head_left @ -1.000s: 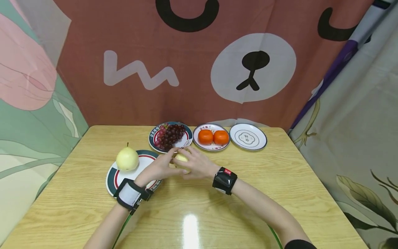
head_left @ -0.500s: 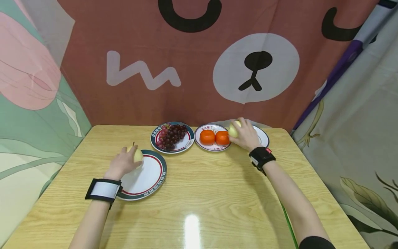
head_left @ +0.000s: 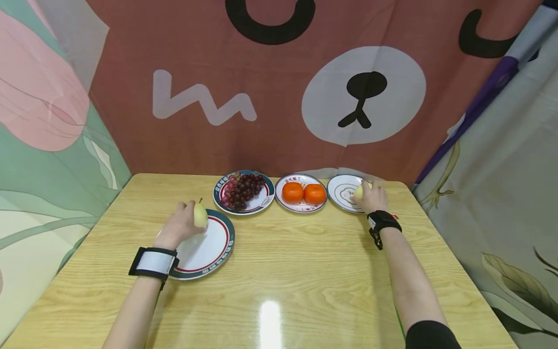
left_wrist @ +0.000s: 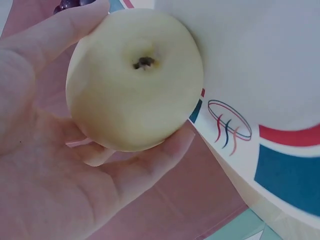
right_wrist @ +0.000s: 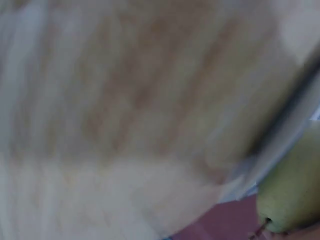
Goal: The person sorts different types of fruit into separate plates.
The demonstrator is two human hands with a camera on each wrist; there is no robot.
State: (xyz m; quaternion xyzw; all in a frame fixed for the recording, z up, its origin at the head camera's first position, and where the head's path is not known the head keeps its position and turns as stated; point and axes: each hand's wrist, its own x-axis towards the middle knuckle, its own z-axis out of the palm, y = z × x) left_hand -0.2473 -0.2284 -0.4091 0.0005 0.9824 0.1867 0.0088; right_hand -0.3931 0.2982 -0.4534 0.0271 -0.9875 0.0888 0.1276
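My left hand grips a pale yellow pear at the far left part of a large green-rimmed plate. Thumb and fingers curl round this pear in the left wrist view, and its blossom end faces the camera. At the back right, my right hand holds a second pear at the right side of a small white plate. Most of that pear is hidden by the hand. Blurred, the right wrist view has the greenish pear with its stem at the right edge.
Dark red grapes lie on a green-rimmed plate at the back. Two orange round fruits sit on a small plate between the grapes and the right plate. A printed cloth hangs behind the wooden table.
Both hands were together at one pear near the middle. My right hand has carried it right to the small plate, while my left hand went back left and took hold of the other pear.
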